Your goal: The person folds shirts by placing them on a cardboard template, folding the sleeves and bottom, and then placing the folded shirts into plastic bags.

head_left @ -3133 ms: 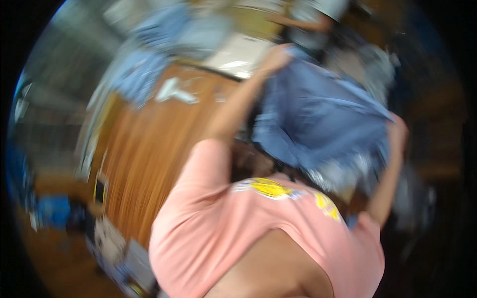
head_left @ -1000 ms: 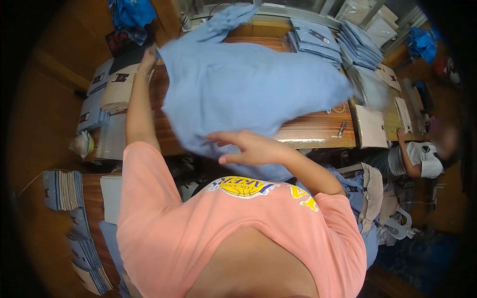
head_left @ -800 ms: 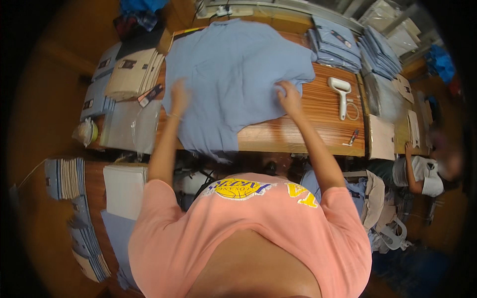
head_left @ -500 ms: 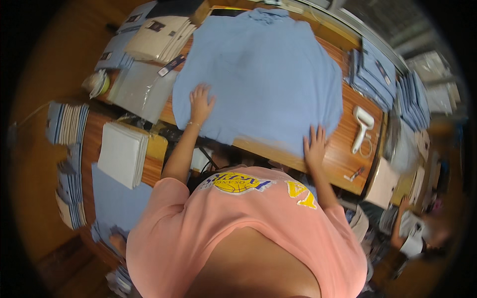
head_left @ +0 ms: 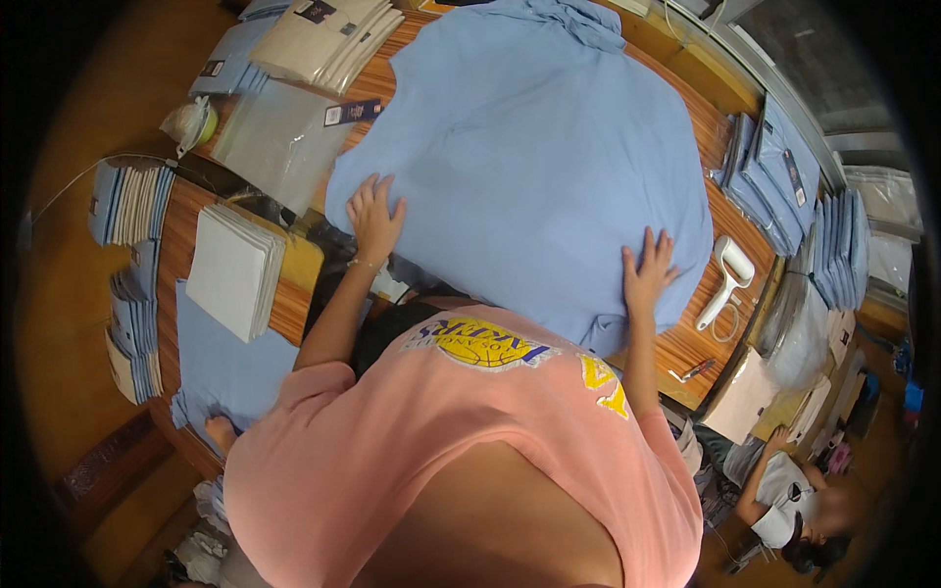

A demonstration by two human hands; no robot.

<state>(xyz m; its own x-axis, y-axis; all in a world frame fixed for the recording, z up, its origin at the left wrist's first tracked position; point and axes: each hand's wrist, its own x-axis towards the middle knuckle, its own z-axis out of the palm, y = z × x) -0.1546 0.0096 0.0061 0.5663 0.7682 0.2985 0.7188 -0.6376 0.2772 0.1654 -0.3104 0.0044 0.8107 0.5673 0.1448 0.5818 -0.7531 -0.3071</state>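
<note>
A light blue shirt [head_left: 539, 167] lies spread over the wooden table, its bunched collar [head_left: 588, 22] at the far edge. My left hand [head_left: 375, 220] rests flat on its near left part, fingers stretched. On its near right part lies my right hand [head_left: 649, 274], fingers spread and nothing gripped. The shirt's near edge hangs toward my body, with a small fold by my right forearm. Left of the shirt are a dark hang tag [head_left: 353, 112] and clear plastic bags [head_left: 279, 142]. A white lint roller [head_left: 726, 279] lies to the right, beyond my right hand.
Folded packed garments stand in stacks at the far left [head_left: 319, 39] and right [head_left: 774, 176]. White boards [head_left: 235, 269] are piled on the left side table, near another blue cloth [head_left: 230, 363] and another person's hand [head_left: 221, 431]. Someone sits at the lower right [head_left: 784, 500].
The shirt has shifted nearer to me and right, its near edge now covering the table's front edge. My right hand has moved right with it; my left hand has moved slightly left and nearer.
</note>
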